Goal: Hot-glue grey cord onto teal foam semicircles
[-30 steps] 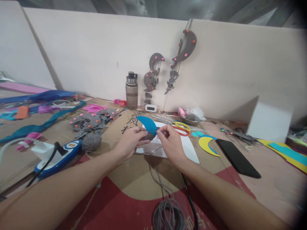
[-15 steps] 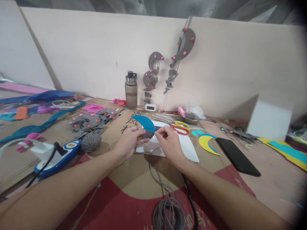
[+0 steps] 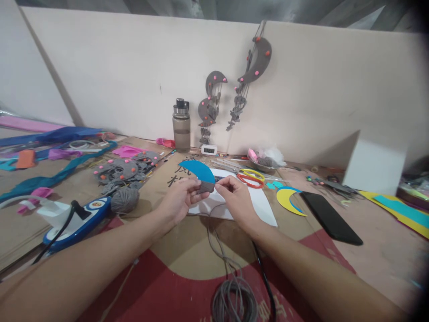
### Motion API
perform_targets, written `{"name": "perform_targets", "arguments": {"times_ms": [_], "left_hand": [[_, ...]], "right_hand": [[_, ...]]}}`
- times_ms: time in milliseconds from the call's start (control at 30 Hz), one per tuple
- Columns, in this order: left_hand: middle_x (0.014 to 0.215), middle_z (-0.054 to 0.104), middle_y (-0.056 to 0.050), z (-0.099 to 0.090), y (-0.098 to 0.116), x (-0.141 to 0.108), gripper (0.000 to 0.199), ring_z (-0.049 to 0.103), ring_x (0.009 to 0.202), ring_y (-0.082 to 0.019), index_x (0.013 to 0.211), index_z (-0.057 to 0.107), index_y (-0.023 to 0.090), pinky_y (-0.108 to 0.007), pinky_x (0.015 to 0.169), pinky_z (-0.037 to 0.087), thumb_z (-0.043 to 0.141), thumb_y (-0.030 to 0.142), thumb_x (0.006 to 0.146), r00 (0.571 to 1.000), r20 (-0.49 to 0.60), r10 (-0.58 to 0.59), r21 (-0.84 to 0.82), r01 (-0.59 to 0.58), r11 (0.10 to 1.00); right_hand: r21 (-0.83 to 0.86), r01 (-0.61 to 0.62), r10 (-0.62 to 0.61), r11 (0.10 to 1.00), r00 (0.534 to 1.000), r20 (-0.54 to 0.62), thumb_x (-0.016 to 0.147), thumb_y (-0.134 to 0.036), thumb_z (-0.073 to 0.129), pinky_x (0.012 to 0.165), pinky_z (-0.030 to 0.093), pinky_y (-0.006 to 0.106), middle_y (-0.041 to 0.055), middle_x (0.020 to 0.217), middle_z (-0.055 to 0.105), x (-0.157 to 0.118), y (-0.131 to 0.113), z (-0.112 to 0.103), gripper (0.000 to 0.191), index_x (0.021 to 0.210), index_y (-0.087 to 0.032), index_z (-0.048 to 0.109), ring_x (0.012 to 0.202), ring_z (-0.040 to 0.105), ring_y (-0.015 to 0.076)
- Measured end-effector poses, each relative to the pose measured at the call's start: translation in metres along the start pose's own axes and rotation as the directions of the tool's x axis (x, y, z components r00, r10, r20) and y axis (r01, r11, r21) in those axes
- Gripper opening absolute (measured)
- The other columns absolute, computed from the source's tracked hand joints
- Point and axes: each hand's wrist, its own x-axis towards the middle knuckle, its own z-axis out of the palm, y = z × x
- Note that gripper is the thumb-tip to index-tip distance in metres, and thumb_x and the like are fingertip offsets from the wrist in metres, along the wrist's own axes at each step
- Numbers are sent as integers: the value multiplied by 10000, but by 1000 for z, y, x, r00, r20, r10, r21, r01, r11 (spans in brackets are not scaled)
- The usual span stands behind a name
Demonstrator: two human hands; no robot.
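Observation:
My left hand (image 3: 182, 197) is closed on a blue crescent (image 3: 200, 171), its tapered tip pointing up and left. The lower end of the crescent is covered in grey yarn (image 3: 205, 188). At its right edge my right hand (image 3: 236, 194) pinches with thumb and forefinger; the grey yarn seems to be between them, though the fingers hide most of it. A grey strand (image 3: 210, 232) hangs below the hands, down to a loose coil of grey yarn (image 3: 234, 302). Beneath the hands lies a white sheet (image 3: 259, 205) on cardboard.
Red- and yellow-handled scissors (image 3: 251, 179), a yellow crescent (image 3: 288, 202) and a black phone (image 3: 330, 218) lie at right. At left are a grey yarn ball (image 3: 124, 199) and a blue power strip (image 3: 80, 226). A bottle (image 3: 181, 129) stands behind; grey crescent ornaments (image 3: 263, 62) hang on the wall.
The blue crescent has turned a little in my left hand, showing more of its blue face. Both hands stay close together; the whole view has shifted slightly.

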Motion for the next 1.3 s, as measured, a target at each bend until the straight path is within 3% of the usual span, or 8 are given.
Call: {"name": "perform_targets", "arguments": {"times_ms": [200, 433, 600, 900, 1167, 1300], "left_hand": [[682, 618, -13, 0, 0, -2, 78, 651, 695, -147, 667, 555, 126, -290, 671, 577, 625, 93, 665, 999, 27, 20, -42, -19, 999], [690, 630, -27, -1, 5, -1, 63, 637, 677, -139, 654, 564, 120, -283, 662, 572, 623, 102, 665, 999, 37, -16, -31, 18, 999], [649, 612, -2, -1, 8, -2, 50, 588, 585, -96, 669, 587, 119, -290, 672, 574, 636, 110, 675, 999, 52, -10, -35, 12, 999], [741, 640, -33, -3, 8, 1, 35, 611, 635, -103, 735, 605, 110, -241, 621, 569, 616, 124, 704, 997, 73, -39, -26, 41, 999], [623, 581, 4, -2, 6, 0, 10, 504, 502, -52, 703, 616, 100, -243, 624, 580, 610, 98, 710, 995, 92, -32, -27, 35, 999], [634, 598, -12, -2, 5, 1, 52, 549, 538, -69, 677, 615, 95, -239, 632, 583, 602, 100, 727, 996, 65, -63, -42, 65, 997]], "right_hand": [[159, -90, 89, 983, 996, 18, 682, -298, 605, 527, 310, 239, -34, 603, 530, 1, 0, 2, 115, 687, -183, 612, 551, 403, 98], [375, -251, 236, 892, 968, 87, 634, -326, 673, 435, 211, 220, -39, 611, 517, 2, 0, 4, 167, 684, -175, 622, 465, 313, 56], [423, -258, 236, 869, 966, 103, 618, -328, 700, 404, 185, 212, -39, 622, 531, 2, -2, 3, 194, 719, -172, 643, 430, 303, 38], [506, -317, 253, 802, 948, 193, 591, -309, 723, 378, 167, 194, -79, 507, 428, 0, -8, 4, 210, 707, -164, 626, 397, 255, 26], [543, -356, 295, 761, 934, 199, 567, -283, 725, 377, 149, 189, -100, 474, 349, -2, -11, 7, 213, 657, -165, 572, 407, 214, 27], [573, -371, 301, 731, 929, 218, 565, -275, 724, 383, 143, 187, -109, 451, 311, -2, -9, 7, 219, 637, -173, 544, 409, 195, 29]]}}
